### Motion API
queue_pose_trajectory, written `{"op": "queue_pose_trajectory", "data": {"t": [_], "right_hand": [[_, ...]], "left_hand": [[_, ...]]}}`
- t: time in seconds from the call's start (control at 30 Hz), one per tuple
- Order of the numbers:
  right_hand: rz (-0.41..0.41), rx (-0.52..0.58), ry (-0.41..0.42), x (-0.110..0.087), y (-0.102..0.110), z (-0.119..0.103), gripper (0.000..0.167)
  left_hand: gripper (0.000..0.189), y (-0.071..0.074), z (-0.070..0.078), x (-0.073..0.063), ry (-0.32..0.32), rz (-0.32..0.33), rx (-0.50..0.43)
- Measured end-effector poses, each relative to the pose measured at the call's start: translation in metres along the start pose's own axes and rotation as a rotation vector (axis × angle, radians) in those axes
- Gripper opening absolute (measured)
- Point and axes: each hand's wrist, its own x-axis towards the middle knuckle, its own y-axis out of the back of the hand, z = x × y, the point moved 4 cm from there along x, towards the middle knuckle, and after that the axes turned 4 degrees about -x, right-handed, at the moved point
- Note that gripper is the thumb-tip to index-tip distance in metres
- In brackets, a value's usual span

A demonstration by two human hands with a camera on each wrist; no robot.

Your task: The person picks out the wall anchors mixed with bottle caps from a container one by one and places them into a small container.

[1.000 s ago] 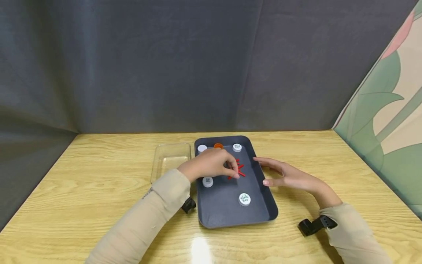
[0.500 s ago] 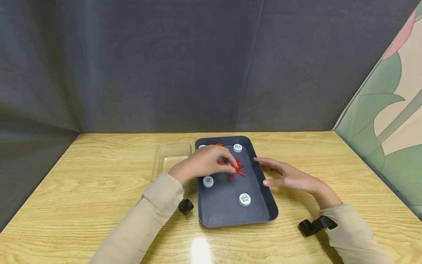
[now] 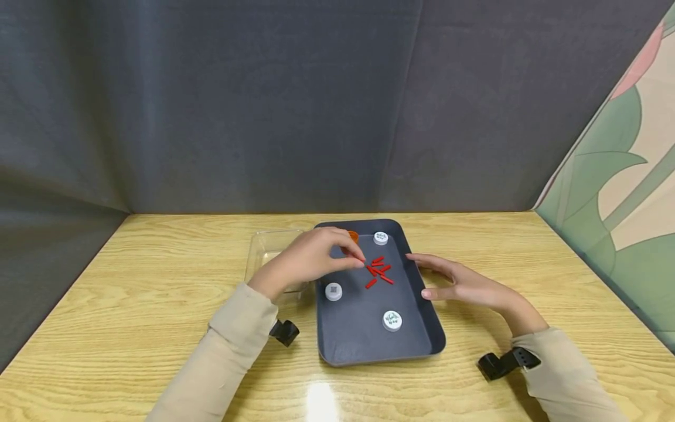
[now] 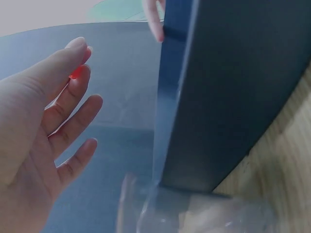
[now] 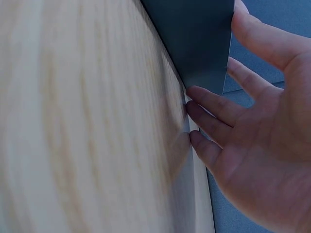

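Observation:
Over the left part of a dark grey tray [image 3: 358,340], my left hand [image 3: 311,258] pinches a small red stick [image 4: 76,72] between thumb and index finger, as the left wrist view shows. Its other fingers are spread loosely. Several more short red sticks [image 3: 387,279] lie in a loose pile in the middle of the tray. My right hand [image 3: 466,282] touches the tray's right wall with thumb and fingertips, the fingers fairly straight; the right wrist view has them against the wall's outside.
White round caps lie in the tray: one near the front [image 3: 392,320], one at the left [image 3: 333,291], one at the back right [image 3: 381,237]. An orange cap [image 3: 354,236] sits at the back, partly hidden. A clear container [image 3: 263,241] stands left of the tray, partly behind my left hand.
My left hand has moved left, away from the red pile, carrying a red stick. More of the pile shows now. My right hand has stayed at the tray's edge.

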Motion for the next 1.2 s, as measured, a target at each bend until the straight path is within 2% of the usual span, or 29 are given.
{"op": "queue_pose_trajectory", "data": {"t": [0.4,0.77,0.97,1.2], "right_hand": [[0.000,0.006,0.005,0.000,0.000,0.000,0.073],[-0.003,0.003,-0.012,-0.001,0.001,0.001,0.073],[0.003,-0.010,-0.016,-0.001,0.000,0.000,0.073],[0.005,-0.036,-0.009,-0.002,0.001,-0.003,0.072]], "left_hand": [[0.009,0.020,-0.012,-0.021,0.057,0.093,-0.070],[0.012,0.041,-0.032,-0.035,0.176,0.182,-0.116],[0.011,0.052,-0.042,-0.041,0.208,0.215,-0.093],[0.015,0.057,-0.055,-0.047,0.256,0.208,-0.059]]}}
